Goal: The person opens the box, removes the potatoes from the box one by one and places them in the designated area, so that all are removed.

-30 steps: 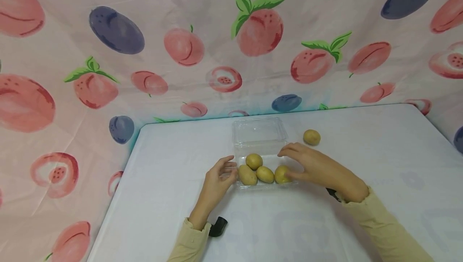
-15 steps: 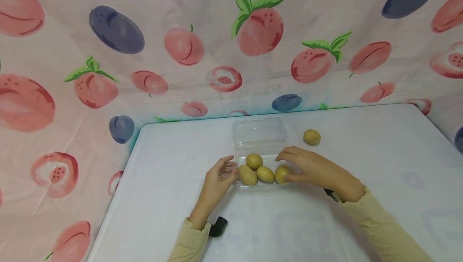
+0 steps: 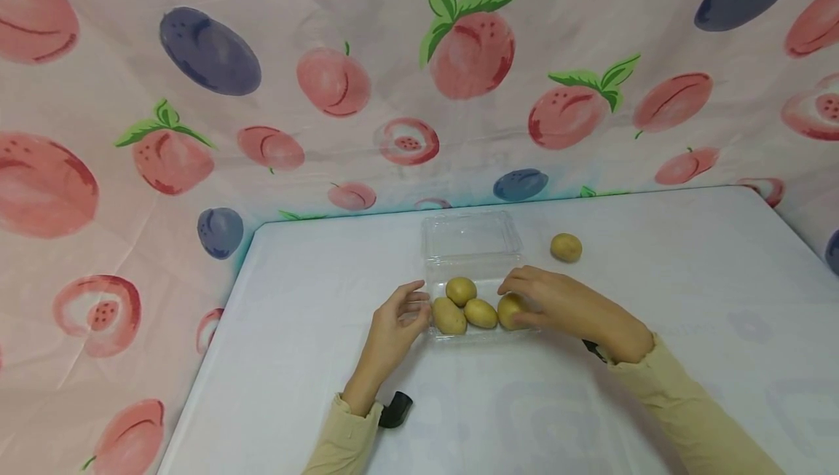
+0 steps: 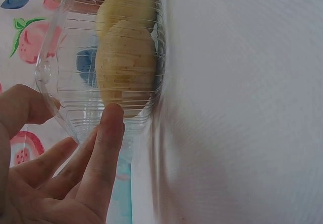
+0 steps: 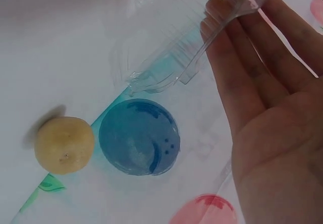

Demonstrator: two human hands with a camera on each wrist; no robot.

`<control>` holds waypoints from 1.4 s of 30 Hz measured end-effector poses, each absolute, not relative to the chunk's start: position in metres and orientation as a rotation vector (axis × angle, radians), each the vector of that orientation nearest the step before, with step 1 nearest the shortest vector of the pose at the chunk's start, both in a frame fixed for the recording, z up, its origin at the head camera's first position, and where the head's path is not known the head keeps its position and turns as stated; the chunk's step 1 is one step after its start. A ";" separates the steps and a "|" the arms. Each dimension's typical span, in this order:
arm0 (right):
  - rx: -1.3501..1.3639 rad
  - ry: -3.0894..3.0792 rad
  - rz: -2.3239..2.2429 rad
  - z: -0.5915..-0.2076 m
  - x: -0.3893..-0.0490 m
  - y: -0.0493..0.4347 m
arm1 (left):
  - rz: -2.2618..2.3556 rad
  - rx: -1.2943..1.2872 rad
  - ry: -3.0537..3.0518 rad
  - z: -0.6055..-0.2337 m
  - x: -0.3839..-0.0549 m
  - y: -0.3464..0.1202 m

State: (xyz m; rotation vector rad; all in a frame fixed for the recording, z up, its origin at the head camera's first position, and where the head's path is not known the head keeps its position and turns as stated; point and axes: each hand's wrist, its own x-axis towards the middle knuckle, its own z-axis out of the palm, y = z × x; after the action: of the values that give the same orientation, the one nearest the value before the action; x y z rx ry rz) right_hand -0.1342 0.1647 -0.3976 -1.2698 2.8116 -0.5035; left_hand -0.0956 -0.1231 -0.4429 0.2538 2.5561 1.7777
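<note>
Grip of the right hand [image 3: 566,307] half-spread around the right-end potato [image 3: 508,310], left hand [image 3: 393,326] at the other end of the clear box [image 3: 485,334].

Main risk, judging by how thin and light the box looks: a push on that potato could skid the box along the counter [image 3: 314,300] or flex its wall; three other potatoes [image 3: 448,315] inside could roll if it tips. Lid [image 3: 468,234] folded back behind; loose potato [image 3: 566,247] sits apart, beyond the right hand. Right thumb overlaps the potato, fingers past its far side; can't tell if it's pinched. Left fingers loosely spread, touching the end wall, not clamped.
</note>
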 end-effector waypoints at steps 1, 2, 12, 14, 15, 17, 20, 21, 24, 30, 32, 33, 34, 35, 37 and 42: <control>-1.266 2.812 -0.499 -0.398 -0.134 0.164 | 1.778 0.255 2.557 -0.443 -0.096 -0.123; -1.263 2.812 -0.494 -0.397 -0.134 0.164 | 1.778 0.254 2.558 -0.442 -0.096 -0.123; -1.254 2.753 -0.507 -0.398 -0.136 0.158 | 1.778 0.256 2.564 -0.442 -0.096 -0.123; -1.257 2.744 -0.509 -0.398 -0.136 0.157 | 1.780 0.255 2.563 -0.442 -0.096 -0.123; -1.258 2.742 -0.505 -0.398 -0.137 0.157 | 1.781 0.254 2.562 -0.442 -0.096 -0.123; -1.263 2.742 -0.492 -0.398 -0.137 0.156 | 1.785 0.251 2.559 -0.442 -0.096 -0.123; -1.265 2.741 -0.464 -0.399 -0.139 0.155 | 1.781 0.246 2.560 -0.441 -0.095 -0.123; -1.264 2.740 -0.455 -0.399 -0.139 0.155 | 1.778 0.245 2.561 -0.441 -0.095 -0.123; -1.257 2.729 -0.443 -0.398 -0.140 0.153 | 1.771 0.239 2.561 -0.440 -0.095 -0.122; -1.247 2.713 -0.417 -0.396 -0.141 0.151 | 1.776 0.241 2.559 -0.441 -0.095 -0.123; -1.250 2.711 -0.407 -0.395 -0.142 0.149 | 1.780 0.245 2.560 -0.442 -0.096 -0.123; -1.251 2.710 -0.401 -0.395 -0.142 0.149 | 1.782 0.249 2.562 -0.442 -0.096 -0.123; -1.250 2.708 -0.399 -0.394 -0.141 0.148 | 1.783 0.250 2.562 -0.442 -0.096 -0.123; -1.251 2.706 -0.395 -0.394 -0.142 0.148 | 1.784 0.251 2.561 -0.442 -0.096 -0.123; -1.256 2.702 -0.387 -0.394 -0.142 0.147 | 1.785 0.256 2.560 -0.443 -0.096 -0.123; -1.291 2.687 -0.377 -0.394 -0.143 0.144 | 1.772 0.254 2.566 -0.443 -0.096 -0.123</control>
State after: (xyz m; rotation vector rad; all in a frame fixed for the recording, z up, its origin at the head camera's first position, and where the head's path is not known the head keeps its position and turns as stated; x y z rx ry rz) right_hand -0.1435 0.1444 -0.3939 -1.2912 2.6867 -0.3767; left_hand -0.0957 -0.1230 -0.4429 0.2544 2.5659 1.7723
